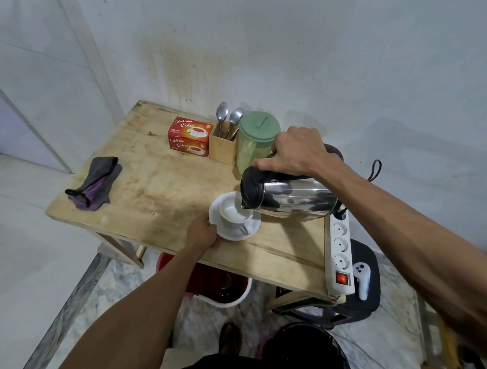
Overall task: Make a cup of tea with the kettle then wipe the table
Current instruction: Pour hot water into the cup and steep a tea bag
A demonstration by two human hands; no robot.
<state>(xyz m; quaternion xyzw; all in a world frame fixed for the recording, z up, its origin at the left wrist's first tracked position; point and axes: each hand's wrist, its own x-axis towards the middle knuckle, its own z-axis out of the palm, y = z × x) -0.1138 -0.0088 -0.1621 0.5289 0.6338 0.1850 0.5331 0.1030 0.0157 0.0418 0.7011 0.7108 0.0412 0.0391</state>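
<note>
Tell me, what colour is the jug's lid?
Green, a pale minty shade. The jug's lid shows best in the head view.

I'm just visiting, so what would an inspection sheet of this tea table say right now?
Surface: wooden table, stained.
Job's things: steel kettle tilted, spout over white cup on saucer; tea box; dark cloth at the table's left.
Clutter: spoon holder, green-lidded jar.
Hands: right hand grips kettle handle; left hand steadies saucer.
Cables: power strip, switch lit.
Surroundings: stained wall, red bucket below.
</note>
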